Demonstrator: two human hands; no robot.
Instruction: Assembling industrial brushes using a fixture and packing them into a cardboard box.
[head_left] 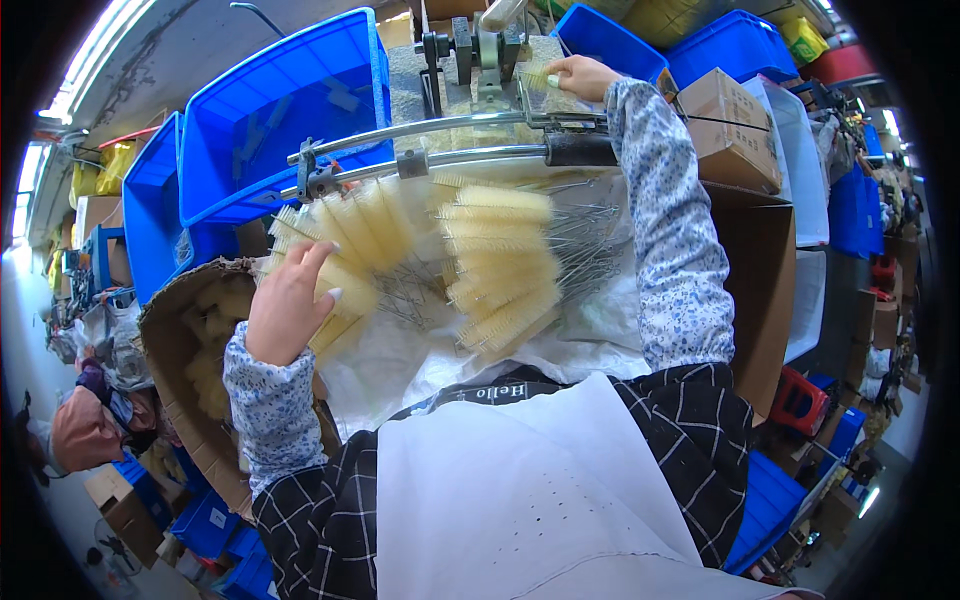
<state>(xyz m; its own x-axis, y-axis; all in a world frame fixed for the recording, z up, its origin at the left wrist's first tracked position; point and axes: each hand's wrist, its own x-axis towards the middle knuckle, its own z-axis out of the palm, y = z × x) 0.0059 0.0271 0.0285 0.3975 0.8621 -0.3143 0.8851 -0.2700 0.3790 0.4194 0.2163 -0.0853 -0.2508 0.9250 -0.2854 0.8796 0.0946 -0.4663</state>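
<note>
Bristle brushes [500, 265] are being kept piled toward the far edge of the white sheet [395, 355], seemingly aligned for easy pickup. The left hand's [288, 308] fingers are being held apart over the left pile [372, 228]; at the machine [463, 52], one brush [536, 78] is being pinched by the right hand's [586, 78] fingers.

Brushes [505, 270] lie beyond and right of the left hand [288, 308], a bin [285, 65] farther beyond; a carton [730, 130] right of the right hand [582, 78].

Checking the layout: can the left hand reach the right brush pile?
Probably yes: only the left brush pile and wire stems lie between the left hand and the right brush pile.
</note>
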